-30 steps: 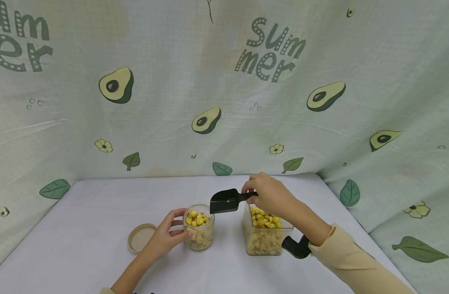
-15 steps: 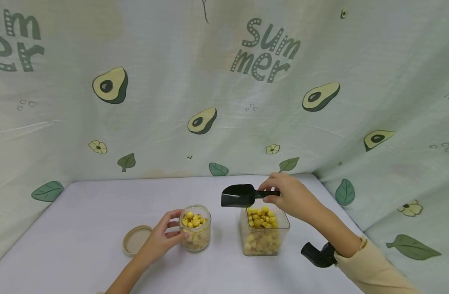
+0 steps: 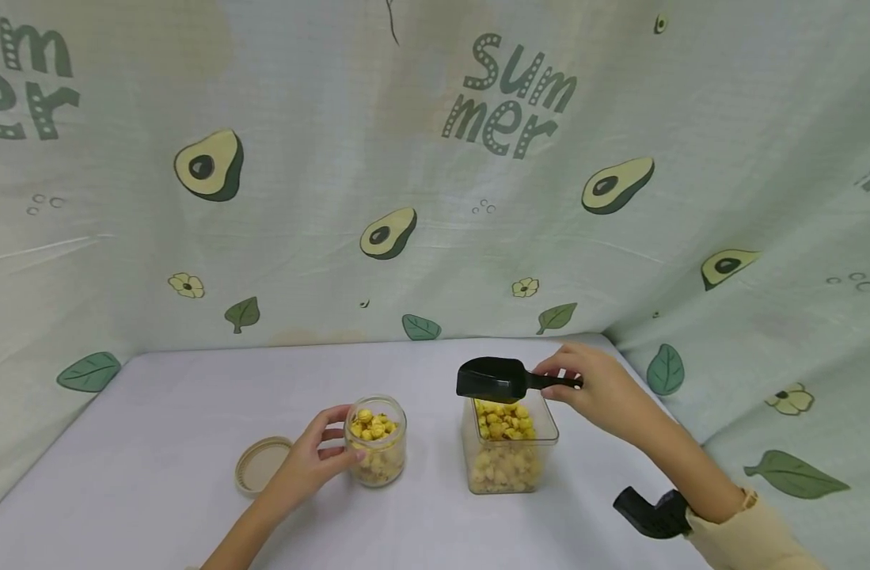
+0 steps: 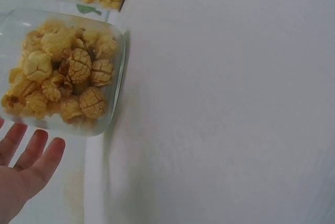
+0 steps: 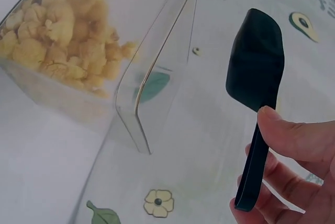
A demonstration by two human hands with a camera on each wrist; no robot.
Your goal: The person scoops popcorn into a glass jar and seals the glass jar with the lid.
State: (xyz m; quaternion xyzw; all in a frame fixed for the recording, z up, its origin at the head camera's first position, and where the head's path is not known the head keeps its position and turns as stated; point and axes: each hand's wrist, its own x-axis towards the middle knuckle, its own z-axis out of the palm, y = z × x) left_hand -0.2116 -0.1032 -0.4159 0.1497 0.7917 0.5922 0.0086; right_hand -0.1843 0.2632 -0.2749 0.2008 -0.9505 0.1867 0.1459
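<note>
A round glass jar (image 3: 380, 469) filled with caramel popcorn (image 3: 372, 425) stands on the table. Round its left side my left hand (image 3: 312, 457) holds it, thumb in front and fingers behind. In the left wrist view, fingertips lie close along the wall of the jar (image 4: 119, 72). My right hand (image 3: 605, 396) pinches a black scoop (image 3: 491, 378) by its handle, above a clear square tub (image 3: 477, 467) of popcorn. The right wrist view shows the thumb on the neck of the scoop (image 5: 257, 59) and fingers behind the handle. The bowl's inside is hidden.
A round beige-rimmed lid (image 3: 261, 467) lies left of the jar, beside the left forearm. A black device (image 3: 651, 514) sits on the right wrist. Behind the white table (image 3: 435, 530) hangs a printed cloth (image 3: 299, 198).
My right hand has carried the scoop rightward, from beside the jar's mouth to above the tub. The left hand stays on the jar. The head view has shifted slightly.
</note>
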